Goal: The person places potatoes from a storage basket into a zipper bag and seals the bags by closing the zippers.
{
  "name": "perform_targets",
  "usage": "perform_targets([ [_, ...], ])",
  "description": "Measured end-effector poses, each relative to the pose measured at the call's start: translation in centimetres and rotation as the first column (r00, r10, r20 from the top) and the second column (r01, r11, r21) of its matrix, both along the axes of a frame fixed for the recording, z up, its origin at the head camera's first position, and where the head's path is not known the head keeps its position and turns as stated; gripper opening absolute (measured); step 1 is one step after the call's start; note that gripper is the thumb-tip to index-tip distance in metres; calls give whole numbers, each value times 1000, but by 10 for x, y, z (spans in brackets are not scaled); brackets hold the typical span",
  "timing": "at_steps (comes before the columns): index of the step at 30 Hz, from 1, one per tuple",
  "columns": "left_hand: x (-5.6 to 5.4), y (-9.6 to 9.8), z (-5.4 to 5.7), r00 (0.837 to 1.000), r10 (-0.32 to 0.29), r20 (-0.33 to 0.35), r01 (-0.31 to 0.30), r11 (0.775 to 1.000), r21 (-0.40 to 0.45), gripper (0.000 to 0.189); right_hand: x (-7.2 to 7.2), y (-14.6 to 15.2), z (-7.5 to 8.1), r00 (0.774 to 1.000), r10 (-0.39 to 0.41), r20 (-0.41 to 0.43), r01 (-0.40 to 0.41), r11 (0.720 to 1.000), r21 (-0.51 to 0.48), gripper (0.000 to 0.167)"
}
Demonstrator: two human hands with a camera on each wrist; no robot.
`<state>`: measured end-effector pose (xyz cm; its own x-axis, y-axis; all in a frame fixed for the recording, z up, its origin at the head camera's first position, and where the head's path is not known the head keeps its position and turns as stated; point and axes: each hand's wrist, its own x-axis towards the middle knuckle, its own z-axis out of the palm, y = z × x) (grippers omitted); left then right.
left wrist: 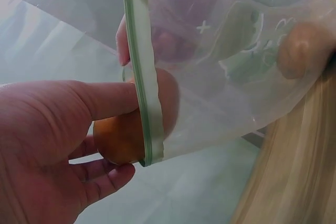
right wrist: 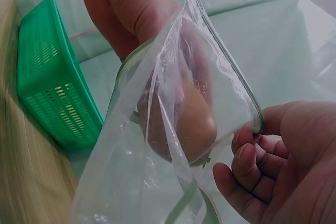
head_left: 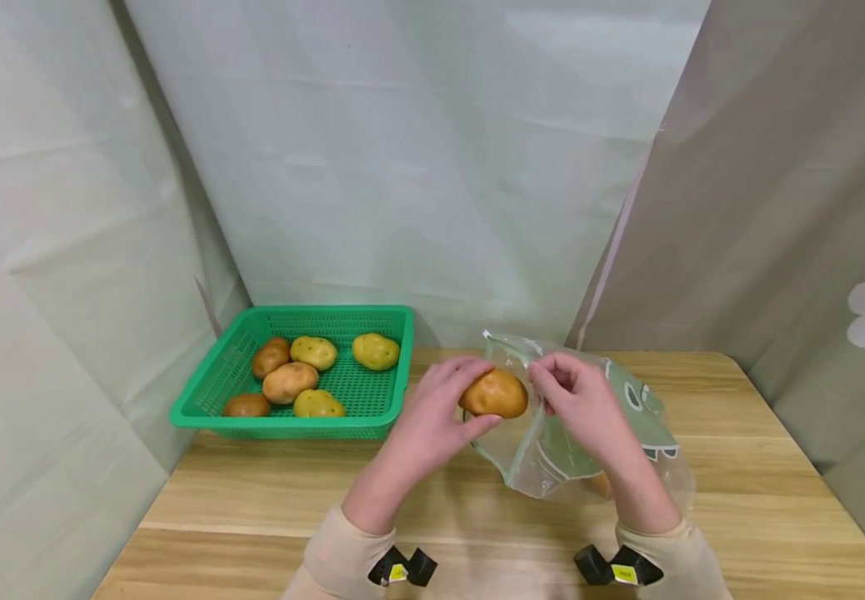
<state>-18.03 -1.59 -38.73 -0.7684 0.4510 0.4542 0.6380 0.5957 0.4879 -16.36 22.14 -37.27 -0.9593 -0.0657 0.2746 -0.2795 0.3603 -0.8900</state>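
Note:
My left hand (head_left: 440, 412) grips a brown potato (head_left: 496, 393) between thumb and fingers, at the mouth of a clear zip bag (head_left: 552, 483) with a green printed pattern. In the left wrist view the potato (left wrist: 119, 139) is partly past the bag's green zip edge (left wrist: 140, 77), its far part showing through the plastic. My right hand (head_left: 575, 400) pinches the rim of the bag's mouth, which stands spread apart. Another potato (left wrist: 302, 51) lies inside toward the bag's bottom end. From the right wrist, the held potato (right wrist: 194, 124) appears behind the clear plastic.
To the left, a green plastic basket (head_left: 290, 427) holds several brown and yellow potatoes. Both stand on a wooden table (head_left: 267, 508). Pale cloth (head_left: 417, 167) hangs behind and at the left, a greyer sheet (head_left: 747, 208) at the right.

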Motion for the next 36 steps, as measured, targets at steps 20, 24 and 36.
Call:
perform_targets([
  [20, 1, -3, 1, 1000, 8, 10, -8, 1000, -9, 66, 1, -1, 0, 1000, -8, 10, 8, 1000, -11, 27],
  [24, 1, -4, 2, 999, 31, 19, -31, 1000, -7, 68, 2, 0, 1, 1000, -12, 13, 12, 1000, -10, 27],
  [36, -6, -21, 9, 996, 90, 29, -90, 996, 8, 71, 2, 1, 0, 1000, -13, 21, 13, 1000, -7, 26],
])
